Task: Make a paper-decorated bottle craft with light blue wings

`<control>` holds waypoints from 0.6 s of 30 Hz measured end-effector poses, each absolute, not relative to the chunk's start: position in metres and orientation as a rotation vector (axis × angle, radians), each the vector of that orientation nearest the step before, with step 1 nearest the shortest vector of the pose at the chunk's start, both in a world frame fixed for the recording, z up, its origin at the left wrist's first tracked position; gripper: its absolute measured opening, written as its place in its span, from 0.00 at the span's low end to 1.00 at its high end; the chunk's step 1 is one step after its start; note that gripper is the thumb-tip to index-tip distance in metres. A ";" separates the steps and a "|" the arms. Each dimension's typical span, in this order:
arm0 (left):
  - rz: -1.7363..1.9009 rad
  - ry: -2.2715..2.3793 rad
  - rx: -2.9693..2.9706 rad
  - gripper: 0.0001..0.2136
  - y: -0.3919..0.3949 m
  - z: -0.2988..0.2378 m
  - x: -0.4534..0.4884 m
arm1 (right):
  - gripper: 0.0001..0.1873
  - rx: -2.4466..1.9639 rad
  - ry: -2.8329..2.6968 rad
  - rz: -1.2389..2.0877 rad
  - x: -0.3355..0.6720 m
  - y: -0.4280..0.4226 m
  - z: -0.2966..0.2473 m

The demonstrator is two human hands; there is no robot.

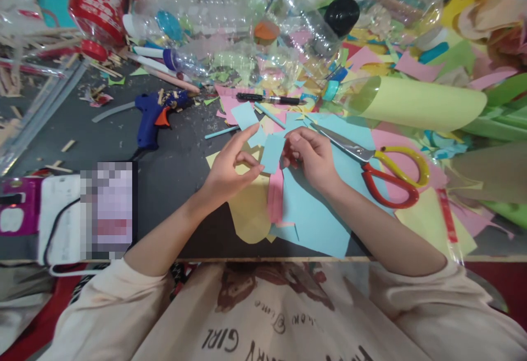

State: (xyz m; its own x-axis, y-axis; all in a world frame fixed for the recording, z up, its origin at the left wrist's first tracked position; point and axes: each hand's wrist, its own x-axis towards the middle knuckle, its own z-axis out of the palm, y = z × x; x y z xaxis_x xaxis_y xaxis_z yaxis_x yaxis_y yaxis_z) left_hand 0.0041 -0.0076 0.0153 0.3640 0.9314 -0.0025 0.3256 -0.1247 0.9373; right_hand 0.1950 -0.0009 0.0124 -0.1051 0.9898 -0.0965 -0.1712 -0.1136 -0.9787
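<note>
A small blue paper rectangle (272, 154) is held up between my two hands over the middle of the table. My left hand (230, 166) pinches its lower left edge with the thumb and a bent finger, while the index finger points outward. On the paper's right edge, my right hand (310, 155) has thumb and fingertips closed, the other fingers curled underneath. Beneath them lie a large blue sheet (317, 215), a yellow paper piece (249, 212) and a pink strip (275, 196). Another small blue piece (245, 115) and thin blue paper rolls (269, 115) lie just beyond.
Scissors (370, 160) with red and yellow handles lie right of my right hand. A blue glue gun (150, 119) rests at left, near a phone (111, 210). Black pen (267, 99), plastic bottles (197, 15), paper scraps and a yellow-green paper-wrapped bottle (428, 103) crowd the far side.
</note>
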 end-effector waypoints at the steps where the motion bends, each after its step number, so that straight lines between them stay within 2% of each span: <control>1: 0.787 1.131 1.660 0.30 -0.008 0.015 0.004 | 0.23 -1.093 -1.110 1.443 0.195 -0.001 0.013; 6: 0.826 1.146 1.742 0.27 -0.006 0.015 0.004 | 0.22 -1.153 -1.189 1.401 0.198 0.000 0.016; 11: 0.856 1.370 1.889 0.11 0.001 0.022 -0.001 | 0.14 -1.288 -1.333 1.188 0.199 0.001 0.014; 15: 0.705 1.441 2.062 0.10 0.000 0.021 -0.002 | 0.08 -1.370 -1.497 1.091 0.198 -0.001 0.012; 18: 0.647 1.487 2.207 0.11 -0.003 0.021 -0.003 | 0.07 -1.389 -1.627 0.975 0.199 0.001 0.012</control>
State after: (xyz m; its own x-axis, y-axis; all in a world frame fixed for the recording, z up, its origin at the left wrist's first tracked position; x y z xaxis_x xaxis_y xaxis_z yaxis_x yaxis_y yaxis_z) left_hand -0.0032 -0.0032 0.0207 0.3266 0.9328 0.1527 0.7476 -0.3537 0.5620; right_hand 0.1992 0.0007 0.0116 -0.1089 0.9913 0.0743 0.4014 0.1122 -0.9090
